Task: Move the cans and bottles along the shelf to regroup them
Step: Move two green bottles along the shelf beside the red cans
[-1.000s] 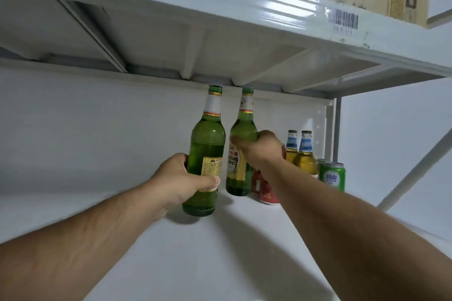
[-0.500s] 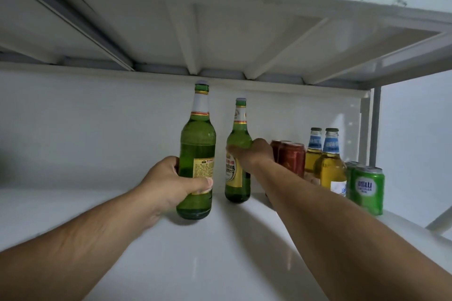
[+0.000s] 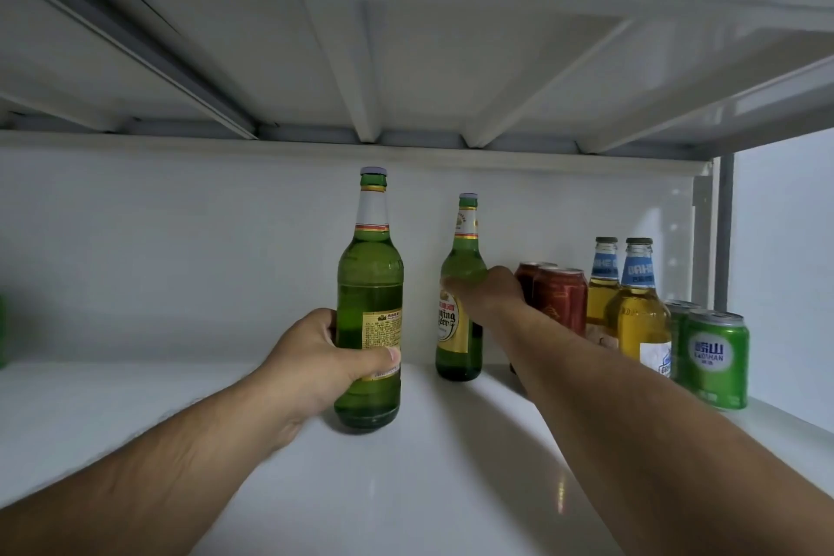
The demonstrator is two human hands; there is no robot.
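Two green bottles [image 3: 369, 307], two amber bottles [image 3: 641, 321], two red cans [image 3: 559, 298], two green cans [image 3: 715, 359]

The left hand [image 3: 325, 359] holds a big green bottle [image 3: 369, 330] standing on the white shelf [image 3: 406, 488]. The right hand [image 3: 489, 291] holds a smaller green bottle [image 3: 458, 330] farther back. Red cans [image 3: 559, 293], yellow bottles [image 3: 638, 316] and green cans [image 3: 715, 359] stand on the right.

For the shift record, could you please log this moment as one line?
left hand grips near green bottle | right hand grips far green bottle | both upright on shelf
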